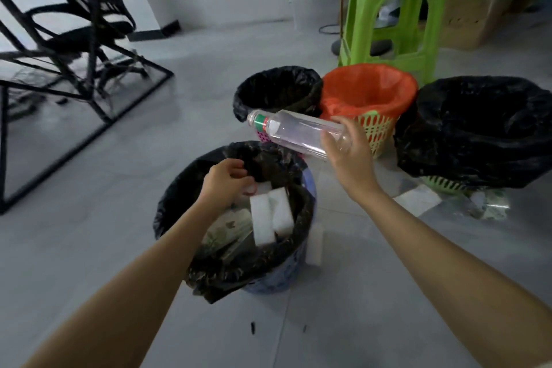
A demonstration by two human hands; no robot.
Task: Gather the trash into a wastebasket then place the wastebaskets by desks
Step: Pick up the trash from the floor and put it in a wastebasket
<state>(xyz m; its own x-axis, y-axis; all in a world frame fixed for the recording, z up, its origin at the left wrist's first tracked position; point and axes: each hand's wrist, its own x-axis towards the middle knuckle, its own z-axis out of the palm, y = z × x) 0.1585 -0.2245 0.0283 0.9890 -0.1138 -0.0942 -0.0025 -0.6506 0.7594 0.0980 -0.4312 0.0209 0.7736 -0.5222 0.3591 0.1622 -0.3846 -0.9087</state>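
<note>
Fingers [343, 125] of right hand [349, 158] gripping clear cylindrical bottle [298, 131], left hand [227, 182] loosely curled.

White foam blocks [270, 218] are standing up out of the near wastebasket [286, 273], crowding its right side; the left hand [228, 181] is taking up the far opening. Three lined baskets are sitting close together behind, the orange one [369, 92] in the middle. Bare floor [104, 188] is lying open to the left.

One wide-angle head view looks forward and steeply down from close above the round black-lined blue wastebasket [277, 272] on the grey tiled floor [89, 248].
</note>
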